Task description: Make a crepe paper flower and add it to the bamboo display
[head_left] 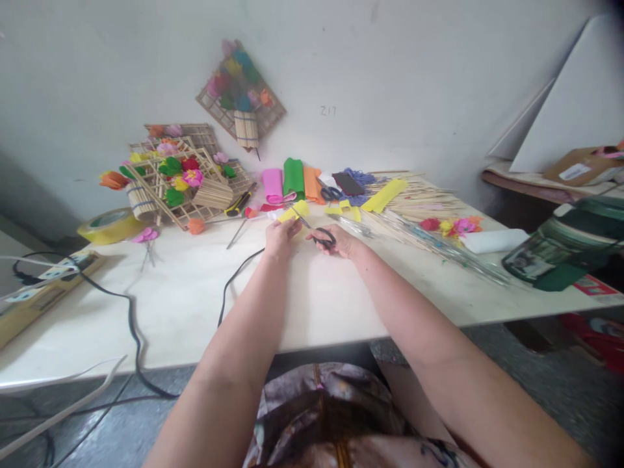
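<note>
Between the fingers of my left hand (281, 239) is a piece of yellow crepe paper (298, 209), its far end sticking out past the fingertips. My right hand (342, 242) is closed around the black handles of a pair of scissors (322, 239). The scissor blades point up and left and lie against the yellow paper; whether they are parted is too small to tell. Beyond my hands are folded rolls of pink (272, 185), green (293, 179) and orange paper (312, 184). A second pair of scissors (331, 193) lies beside the orange roll.
Bamboo frames with paper flowers (170, 175) pile up at the left, near yellow tape (114, 227) and a utility knife (240, 200). Thin sticks (419, 201) and a yellow strip (386, 195) lie right. A green bottle (560, 244) stands at the right edge; a power strip (49, 286) sits left.
</note>
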A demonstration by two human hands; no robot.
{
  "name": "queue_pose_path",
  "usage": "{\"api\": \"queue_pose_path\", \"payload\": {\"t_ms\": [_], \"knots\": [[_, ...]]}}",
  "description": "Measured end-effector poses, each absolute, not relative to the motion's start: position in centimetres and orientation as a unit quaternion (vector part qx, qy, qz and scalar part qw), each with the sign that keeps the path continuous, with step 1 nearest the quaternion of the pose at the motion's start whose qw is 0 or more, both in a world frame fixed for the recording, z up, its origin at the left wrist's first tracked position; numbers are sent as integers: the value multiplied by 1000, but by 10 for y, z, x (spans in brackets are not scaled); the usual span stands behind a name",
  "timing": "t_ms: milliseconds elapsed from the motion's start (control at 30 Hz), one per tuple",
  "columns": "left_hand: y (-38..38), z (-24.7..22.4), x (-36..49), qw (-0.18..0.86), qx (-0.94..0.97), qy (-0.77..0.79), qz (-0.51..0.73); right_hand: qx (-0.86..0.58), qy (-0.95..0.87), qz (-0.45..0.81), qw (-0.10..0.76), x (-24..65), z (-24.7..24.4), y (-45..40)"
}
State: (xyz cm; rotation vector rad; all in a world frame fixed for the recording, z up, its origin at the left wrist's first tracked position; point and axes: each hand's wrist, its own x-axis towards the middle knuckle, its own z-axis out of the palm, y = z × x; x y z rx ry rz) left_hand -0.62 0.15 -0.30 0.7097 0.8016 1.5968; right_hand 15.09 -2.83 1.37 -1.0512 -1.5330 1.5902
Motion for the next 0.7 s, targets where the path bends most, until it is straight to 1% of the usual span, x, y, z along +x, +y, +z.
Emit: {"api": "queue_pose_path", "payload": {"t_ms": [333,700], "knots": [[3,-6,-7,562,303,350,686,-415,-590,604,338,149,14,-28],[3,-5,-6,558,302,367,681,-416,-584,598,357,149,7,-24]]}}
